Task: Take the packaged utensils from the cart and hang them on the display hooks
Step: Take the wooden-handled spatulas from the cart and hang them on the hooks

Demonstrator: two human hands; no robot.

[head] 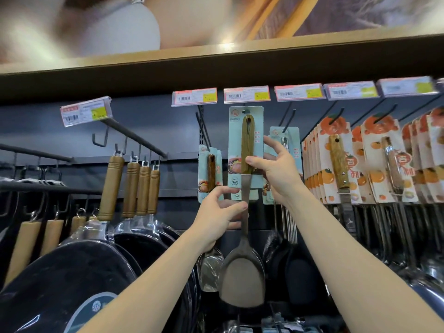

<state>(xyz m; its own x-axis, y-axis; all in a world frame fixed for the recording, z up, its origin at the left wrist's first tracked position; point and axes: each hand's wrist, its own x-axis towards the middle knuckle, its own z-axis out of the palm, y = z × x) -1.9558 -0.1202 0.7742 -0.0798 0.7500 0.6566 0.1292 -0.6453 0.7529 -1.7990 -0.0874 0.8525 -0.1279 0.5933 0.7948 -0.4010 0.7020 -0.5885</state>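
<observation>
Big wooden shelf board (240, 61) runs right over both my hands, so there's barely any headroom. Left of my left hand (216, 217) hangs a bunch of black pans (72, 272) with wooden handles, crowding in low. Past my right hand (278, 174) there's a tightly packed row of orange-print packs (341, 164). One teal pack (286, 138) hangs just behind my right hand, and another teal pack (209, 169) is just above my left. A shiny ladle (210, 270) dangles under my left wrist. Price tags (246, 94) line up above my fingertips, and a bare black hook (203, 131) sticks out up and left.

The only open room is the narrow gap between those two teal packs, and that's where the packaged spatula (245, 150) is: teal card, olive-brown wood handle with a hole, grey shaft, wide blade hanging below my hands. My right hand pinches the handle and card edge; my left grips the shaft under the card. Can't tell if the card's slot is on a peg.
</observation>
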